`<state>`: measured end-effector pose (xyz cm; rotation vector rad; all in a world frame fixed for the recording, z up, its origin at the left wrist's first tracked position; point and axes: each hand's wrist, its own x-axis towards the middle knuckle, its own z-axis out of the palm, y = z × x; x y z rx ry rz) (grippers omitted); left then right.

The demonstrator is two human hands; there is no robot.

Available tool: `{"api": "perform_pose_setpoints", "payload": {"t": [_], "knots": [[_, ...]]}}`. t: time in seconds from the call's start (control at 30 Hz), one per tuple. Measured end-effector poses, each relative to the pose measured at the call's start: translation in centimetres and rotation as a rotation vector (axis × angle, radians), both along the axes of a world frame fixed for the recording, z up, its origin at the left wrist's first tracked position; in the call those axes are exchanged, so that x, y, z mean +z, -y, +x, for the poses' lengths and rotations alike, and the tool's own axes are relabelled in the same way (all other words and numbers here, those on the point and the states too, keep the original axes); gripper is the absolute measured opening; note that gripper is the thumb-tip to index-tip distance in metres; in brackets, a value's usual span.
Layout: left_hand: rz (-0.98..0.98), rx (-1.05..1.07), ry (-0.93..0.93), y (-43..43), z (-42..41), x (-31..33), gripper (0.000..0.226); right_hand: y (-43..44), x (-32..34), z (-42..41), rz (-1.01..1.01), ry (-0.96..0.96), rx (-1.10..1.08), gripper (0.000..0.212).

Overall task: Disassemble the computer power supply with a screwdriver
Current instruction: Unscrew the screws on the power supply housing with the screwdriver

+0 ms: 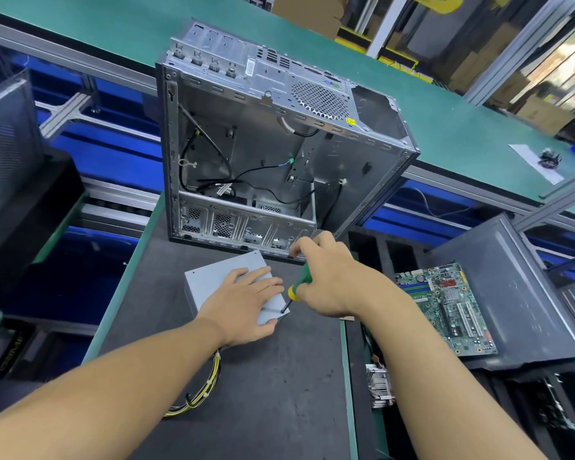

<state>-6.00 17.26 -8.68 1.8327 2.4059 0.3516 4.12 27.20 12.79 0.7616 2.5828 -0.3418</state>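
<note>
1. A workshop for taking computers apart, probably one station on a factory line.
2. A long green belt (pixel 445 127) on metal rails (pixel 452 182) runs past the dark work table (pixel 263 376), with blue bins (pixel 113 157) beneath.
3. A stripped computer case (pixel 263 141) stands open on the table with loose wires inside. In front of it, a screwdriver (pixel 298 283) is set to a grey power supply (pixel 213 277).
4. To the right, a bare circuit board (pixel 445 307) lies on a dark tray (pixel 528 293). Below it is what looks like a pile of metal cooling fins (pixel 379 386) — the view there is dim.
5. Cardboard boxes (pixel 306 11) stand at the back.
</note>
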Motion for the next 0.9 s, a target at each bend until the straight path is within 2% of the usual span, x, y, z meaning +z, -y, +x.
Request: {"api": "perform_pose_setpoints", "payload": {"t": [0.13, 0.23, 0.33, 0.4, 0.57, 0.63, 0.73, 0.83, 0.9], "knots": [[0.003, -0.008, 0.059, 0.1, 0.0, 0.4, 0.071, 0.4, -0.4, 0.0, 0.091, -0.063, -0.078, 0.029], [0.03, 0.028, 0.236, -0.1, -0.4, 1.1, 0.054, 0.5, -0.5, 0.0, 0.123, -0.116, -0.04, 0.023], [0.037, 0.046, 0.379, -0.5, -0.7, 1.7, 0.028, 0.3, -0.2, 0.0, 0.039, -0.046, -0.024, 0.036], [0.033, 0.06, 0.445, -0.7, -0.8, 1.9, 0.014, 0.4, -0.3, 0.0, 0.053, -0.025, -0.026, 0.038], [0.031, 0.075, 0.472, -1.0, -0.8, 2.2, 0.018, 1.1, -0.9, 0.5, 0.237, -0.184, -0.079, 0.027], [0.015, 0.073, 0.457, -1.0, -0.8, 2.3, 0.018, 1.1, -1.0, 0.8, 0.154, -0.2, -0.055, 0.018], [0.012, 0.083, 0.46, -1.1, -0.6, 2.3, 0.015, 0.8, -0.8, 0.9, 0.013, -0.13, -0.051, 0.027], [0.02, 0.091, 0.467, -1.1, -0.6, 2.5, 0.015, 0.9, -0.9, 1.0, 0.111, -0.158, -0.089, 0.02], [0.022, 0.097, 0.461, -1.1, -0.5, 2.6, 0.015, 1.1, -1.1, 1.0, 0.179, -0.2, -0.09, 0.022]]}}
